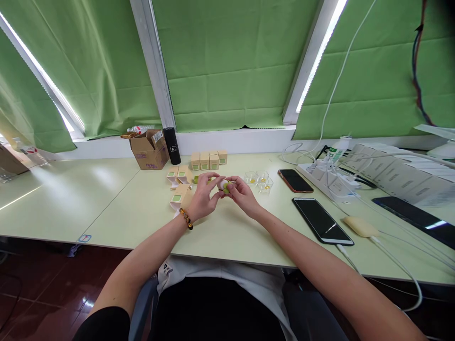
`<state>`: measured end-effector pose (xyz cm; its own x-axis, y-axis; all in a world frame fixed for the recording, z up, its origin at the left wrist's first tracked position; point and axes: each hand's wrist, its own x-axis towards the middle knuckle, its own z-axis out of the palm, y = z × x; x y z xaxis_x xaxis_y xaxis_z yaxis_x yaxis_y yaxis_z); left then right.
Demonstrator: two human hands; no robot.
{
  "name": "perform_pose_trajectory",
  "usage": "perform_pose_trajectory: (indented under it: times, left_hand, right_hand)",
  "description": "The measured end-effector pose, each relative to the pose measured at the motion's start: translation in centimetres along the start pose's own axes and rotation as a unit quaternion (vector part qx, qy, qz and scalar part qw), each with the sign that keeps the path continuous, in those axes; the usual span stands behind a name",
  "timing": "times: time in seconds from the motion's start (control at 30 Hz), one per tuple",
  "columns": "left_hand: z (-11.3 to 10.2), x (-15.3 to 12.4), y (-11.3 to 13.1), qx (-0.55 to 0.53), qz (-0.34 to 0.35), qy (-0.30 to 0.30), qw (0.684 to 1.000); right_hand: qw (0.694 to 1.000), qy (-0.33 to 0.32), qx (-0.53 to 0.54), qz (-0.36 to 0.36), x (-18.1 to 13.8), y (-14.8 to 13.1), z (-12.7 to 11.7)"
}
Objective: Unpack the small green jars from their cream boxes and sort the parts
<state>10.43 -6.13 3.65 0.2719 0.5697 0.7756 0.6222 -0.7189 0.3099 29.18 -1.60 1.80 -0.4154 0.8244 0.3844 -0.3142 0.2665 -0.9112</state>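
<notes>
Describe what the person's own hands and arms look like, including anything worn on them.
Both are ungloved. The left hand has a beaded bracelet at its wrist, with round amber and dark beads; a black sleeve shows farther up that arm. The right hand has a bare wrist, and no sleeve shows on its arm.

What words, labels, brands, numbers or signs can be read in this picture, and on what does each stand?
No text can be read with certainty.
Black cylinder: pale lettering, too small.
Cardboard box: purple print, blurred; its white label, too small.
Small cartons: green labels, too small.
Green-and-white bottle: print, too blurred.
White boxes: fine print, too small.
Sticker: mark unclear.
</notes>
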Motion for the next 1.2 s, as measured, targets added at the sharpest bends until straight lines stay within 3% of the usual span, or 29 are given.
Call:
perform_pose_trajectory:
  times: [0.23,0.43,0.6,1.0,1.2]
  left_hand:
    - [0.5,-0.3,-0.9,-0.006,0.012,-0.034,0.999]
    - [0.7,-0.8,-1.1,0.064,0.033,-0.014,0.997]
    - [0.6,-0.8,-0.6,0.155,0.077,-0.015,0.985]
    - [0.6,-0.5,0.4,0.261,0.103,-0.047,0.959]
    - [0.8,-0.5,0.6,0.276,0.102,-0.056,0.954]
  right_hand:
    - [0.999,-0.012,0.049,0.021,0.2,0.3,0.1]
    - [0.999,-0.020,0.009,0.030,-0.1,-0.5,0.2]
    - [0.998,0.013,-0.045,0.029,-0.2,-0.3,0.1]
    - [0.985,0.011,-0.155,-0.067,-0.5,1.4,0.3]
    - [0.958,0.026,-0.262,-0.117,-0.6,1.7,0.4]
